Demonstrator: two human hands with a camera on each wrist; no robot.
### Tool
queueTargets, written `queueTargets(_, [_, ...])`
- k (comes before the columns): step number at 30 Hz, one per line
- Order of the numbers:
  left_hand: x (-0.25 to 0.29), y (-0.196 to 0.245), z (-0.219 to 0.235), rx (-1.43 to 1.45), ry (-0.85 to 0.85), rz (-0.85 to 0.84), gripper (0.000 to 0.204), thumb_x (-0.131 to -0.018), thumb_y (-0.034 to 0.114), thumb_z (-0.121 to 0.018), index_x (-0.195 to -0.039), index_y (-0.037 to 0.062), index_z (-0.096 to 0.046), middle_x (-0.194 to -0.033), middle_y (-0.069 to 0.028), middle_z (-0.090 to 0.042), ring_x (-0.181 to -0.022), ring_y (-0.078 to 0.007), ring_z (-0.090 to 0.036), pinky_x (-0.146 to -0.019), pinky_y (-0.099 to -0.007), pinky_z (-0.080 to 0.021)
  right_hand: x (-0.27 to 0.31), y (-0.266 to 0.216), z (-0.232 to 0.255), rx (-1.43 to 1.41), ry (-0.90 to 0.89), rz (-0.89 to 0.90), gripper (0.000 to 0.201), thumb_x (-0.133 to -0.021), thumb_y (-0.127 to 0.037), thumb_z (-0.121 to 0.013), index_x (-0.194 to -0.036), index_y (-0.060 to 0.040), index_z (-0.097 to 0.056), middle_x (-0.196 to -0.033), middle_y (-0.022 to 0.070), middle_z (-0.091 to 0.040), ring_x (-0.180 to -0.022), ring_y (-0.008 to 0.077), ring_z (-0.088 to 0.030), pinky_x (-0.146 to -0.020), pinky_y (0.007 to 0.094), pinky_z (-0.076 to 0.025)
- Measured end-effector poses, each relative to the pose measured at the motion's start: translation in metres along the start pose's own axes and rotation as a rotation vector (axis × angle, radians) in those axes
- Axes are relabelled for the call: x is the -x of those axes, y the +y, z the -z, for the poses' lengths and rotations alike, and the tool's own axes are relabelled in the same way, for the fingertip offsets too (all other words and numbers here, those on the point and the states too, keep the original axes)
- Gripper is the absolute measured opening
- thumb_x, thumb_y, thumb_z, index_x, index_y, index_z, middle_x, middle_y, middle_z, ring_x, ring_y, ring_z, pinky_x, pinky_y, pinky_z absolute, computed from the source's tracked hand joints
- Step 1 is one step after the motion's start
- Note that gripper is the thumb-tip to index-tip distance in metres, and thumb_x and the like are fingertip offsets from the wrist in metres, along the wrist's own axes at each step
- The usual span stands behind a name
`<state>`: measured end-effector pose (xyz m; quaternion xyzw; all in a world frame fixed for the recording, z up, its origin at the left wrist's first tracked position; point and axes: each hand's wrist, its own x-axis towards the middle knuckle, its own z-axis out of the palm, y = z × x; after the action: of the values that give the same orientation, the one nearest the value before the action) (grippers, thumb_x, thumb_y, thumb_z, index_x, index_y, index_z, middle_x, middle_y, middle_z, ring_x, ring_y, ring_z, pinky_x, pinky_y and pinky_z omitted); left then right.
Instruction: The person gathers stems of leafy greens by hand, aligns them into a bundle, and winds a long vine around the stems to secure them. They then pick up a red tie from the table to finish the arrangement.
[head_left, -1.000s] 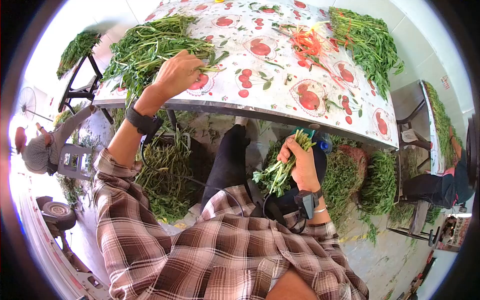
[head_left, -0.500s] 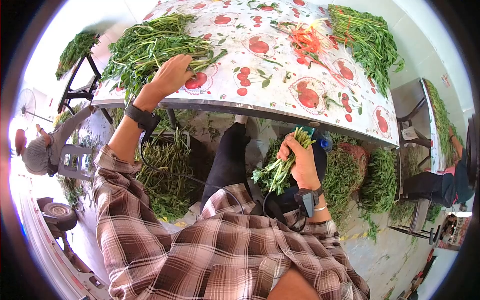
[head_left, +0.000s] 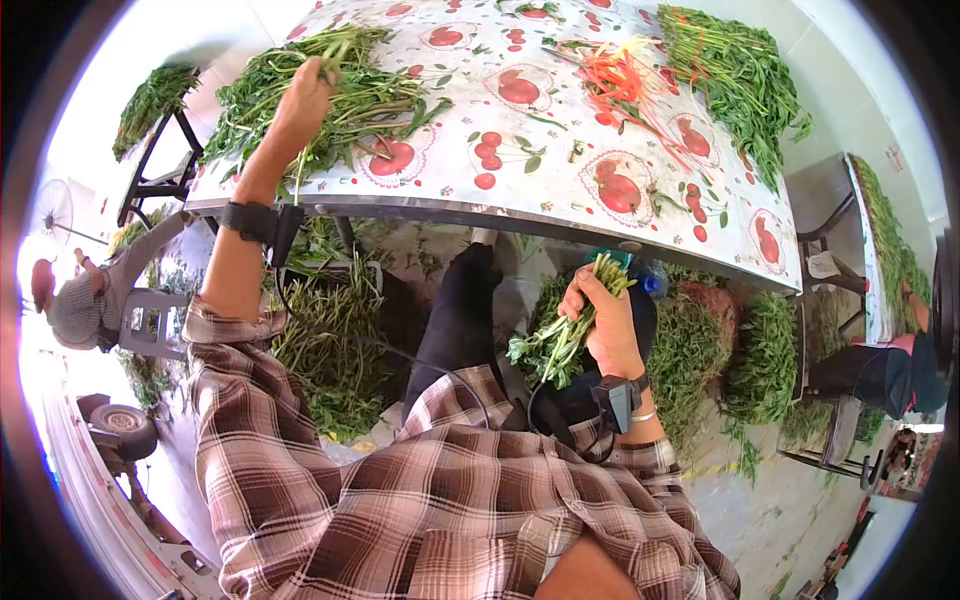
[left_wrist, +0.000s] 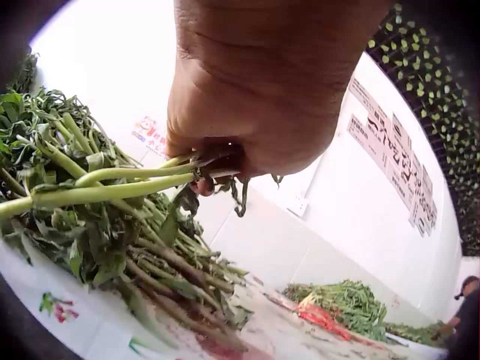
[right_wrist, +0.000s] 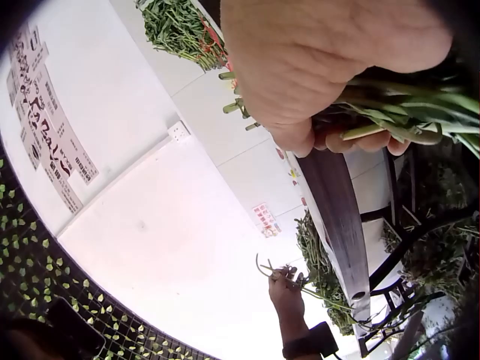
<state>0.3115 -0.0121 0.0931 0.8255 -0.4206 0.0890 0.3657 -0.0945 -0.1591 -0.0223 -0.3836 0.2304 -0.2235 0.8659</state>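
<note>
Over the leafy pile [head_left: 250, 110] on the table's left side, my left hand [head_left: 303, 100] is raised, pinching a few green stems. In the left wrist view the fingers of that hand [left_wrist: 255, 120] curl round stems [left_wrist: 112, 187], which stretch left over the pile [left_wrist: 97, 247]. My right hand [head_left: 608, 325] grips a bundle of stems [head_left: 560, 340] in front of the table edge, cut ends up and leaves toward my lap. The right wrist view shows the right hand [right_wrist: 322, 75] closed round the bundle [right_wrist: 427, 112], with stem ends poking out on the other side.
On the patterned table [head_left: 450, 130] lie red and pale ties [head_left: 620, 80] and another leafy pile [head_left: 740, 90] at the right. Below stand a crate of stems [head_left: 325, 340] and more greens [head_left: 760, 360]. One person [head_left: 80, 300] is at far left, another [head_left: 870, 375] at far right.
My left hand has moved from the near right side of the pile up and back to the left, now with stems lifted in it. My right hand stays nearly still with its bundle.
</note>
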Motion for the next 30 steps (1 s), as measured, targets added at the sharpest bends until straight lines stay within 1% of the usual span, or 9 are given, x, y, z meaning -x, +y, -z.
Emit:
queueTargets(1, [-0.004, 0.002, 0.003, 0.231, 0.044, 0.103, 0.022, -0.094, 0.015, -0.040, -0.107, 0.0021, -0.052, -0.094, -0.0133, -0.058, -0.075, -0.0216, -0.060, -0.069, -0.0357, -0.047, 0.000, 0.000, -0.001, 0.006, 0.005, 0.002, 0.010, -0.089, -0.013, -0.059, -0.089, -0.0065, -0.050, -0.063, 0.0025, -0.050, -0.054, 0.0123, -0.046, -0.058, 0.0299, -0.043])
queueTargets(3, [-0.013, 0.007, 0.018, 0.386, 0.140, 0.179, 0.023, -0.096, 0.018, -0.041, -0.106, 0.0025, -0.054, -0.090, -0.0087, -0.059, -0.066, -0.0143, -0.057, -0.065, -0.0307, -0.047, 0.001, 0.000, -0.002, 0.010, 0.011, 0.003, 0.010, -0.088, -0.013, -0.059, -0.089, -0.0065, -0.051, -0.063, 0.0024, -0.050, -0.053, 0.0123, -0.046, -0.058, 0.0299, -0.043])
queueTargets(7, [-0.032, 0.003, 0.055, 0.327, 0.322, 0.058, 0.021, -0.098, 0.020, -0.043, -0.104, 0.0030, -0.054, -0.074, -0.0021, -0.056, -0.067, -0.0107, -0.053, -0.062, -0.0250, -0.043, 0.001, 0.001, 0.000, 0.014, 0.026, 0.001, 0.010, -0.088, -0.013, -0.059, -0.089, -0.0070, -0.052, -0.062, 0.0023, -0.050, -0.053, 0.0123, -0.046, -0.058, 0.0297, -0.043])
queueTargets(12, [-0.067, -0.018, 0.098, 0.609, 0.519, -0.002, 0.023, -0.098, 0.018, -0.045, -0.108, -0.0024, -0.051, -0.086, -0.0081, -0.058, -0.074, -0.0162, -0.058, -0.075, -0.0292, -0.050, 0.000, 0.002, 0.000, 0.008, 0.025, 0.004, 0.010, -0.088, -0.013, -0.060, -0.089, -0.0075, -0.052, -0.062, 0.0019, -0.050, -0.052, 0.0123, -0.046, -0.057, 0.0293, -0.043])
queueTargets(15, [-0.078, 0.009, 0.112, 0.665, 0.591, -0.013, 0.026, -0.098, 0.018, -0.043, -0.112, -0.0034, -0.048, -0.097, -0.0115, -0.061, -0.087, -0.0192, -0.062, -0.080, -0.0314, -0.049, -0.002, 0.004, -0.002, -0.006, 0.016, -0.009, 0.009, -0.088, -0.013, -0.060, -0.089, -0.0078, -0.053, -0.062, 0.0017, -0.050, -0.052, 0.0121, -0.046, -0.057, 0.0290, -0.043])
queueTargets(18, [-0.093, 0.015, 0.133, 0.508, 0.691, -0.162, 0.027, -0.097, 0.020, -0.043, -0.111, -0.0032, -0.048, -0.097, -0.0117, -0.063, -0.091, -0.0201, -0.062, -0.082, -0.0305, -0.048, -0.002, 0.004, -0.002, -0.026, 0.015, -0.019, 0.009, -0.088, -0.012, -0.061, -0.089, -0.0079, -0.053, -0.063, 0.0017, -0.050, -0.052, 0.0119, -0.046, -0.056, 0.0290, -0.043])
queueTargets(19, [-0.092, 0.022, 0.141, 0.329, 0.780, -0.129, 0.027, -0.097, 0.022, -0.045, -0.109, -0.0025, -0.049, -0.094, -0.0105, -0.063, -0.086, -0.0185, -0.062, -0.079, -0.0293, -0.047, -0.002, 0.004, -0.001, -0.022, 0.018, -0.014, 0.009, -0.088, -0.012, -0.061, -0.089, -0.0079, -0.053, -0.063, 0.0017, -0.050, -0.052, 0.0118, -0.046, -0.056, 0.0290, -0.043])
queueTargets(25, [-0.078, 0.024, 0.176, 0.245, 0.887, -0.220, 0.019, -0.093, 0.010, -0.047, -0.094, -0.0016, -0.061, -0.076, -0.0060, -0.059, -0.067, -0.0144, -0.055, -0.065, -0.0279, -0.047, -0.002, 0.003, 0.004, -0.020, 0.041, -0.004, 0.010, -0.088, -0.012, -0.061, -0.090, -0.0076, -0.052, -0.063, 0.0016, -0.050, -0.053, 0.0116, -0.047, -0.056, 0.0292, -0.043])
queueTargets(30, [-0.084, -0.007, 0.223, -0.221, 0.953, -0.098, 0.023, -0.085, 0.024, -0.059, -0.082, 0.0027, -0.067, -0.084, -0.0114, -0.067, -0.077, -0.0240, -0.062, -0.071, -0.0406, -0.047, -0.004, 0.006, 0.004, -0.012, 0.007, -0.008, 0.011, -0.088, -0.013, -0.061, -0.091, -0.0076, -0.052, -0.063, 0.0014, -0.050, -0.053, 0.0114, -0.047, -0.057, 0.0290, -0.043])
